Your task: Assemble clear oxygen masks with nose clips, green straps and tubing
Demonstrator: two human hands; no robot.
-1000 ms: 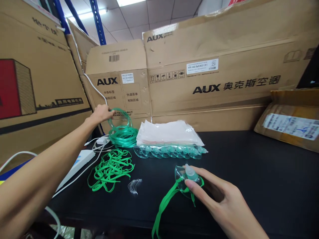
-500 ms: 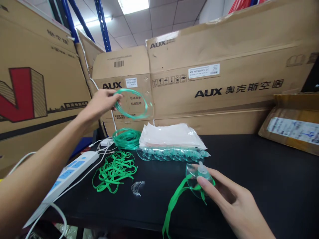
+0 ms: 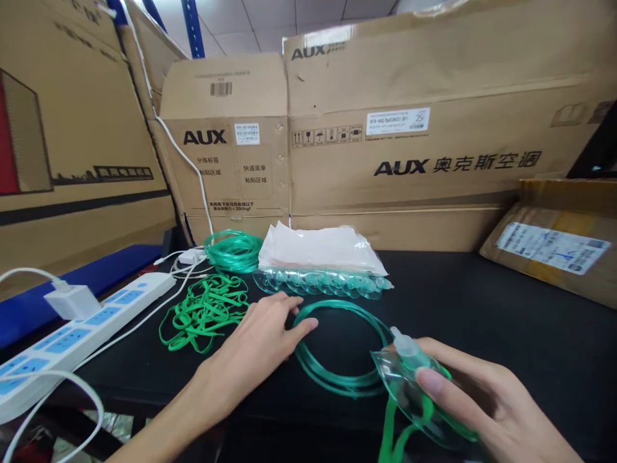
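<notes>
A coil of thin green tubing lies on the black table in front of me. At its left rim is my left hand, thumb and fingers apart around the edge of the loop and not closed on it. My right hand grips a clear oxygen mask with a whitish connector pointing up. A green elastic strap hangs from this mask. The mask is close to the coil's right side; whether they touch I cannot tell.
Behind the coil lie several clear masks in a row, beside white bags. More green tubing and a heap of green straps are to the left, near a white power strip. Cardboard boxes wall the back.
My left hand has brought the tubing coil down from the air onto the table and loosened its fingers. My right hand, still holding the mask, has shifted slightly right and nearer.
</notes>
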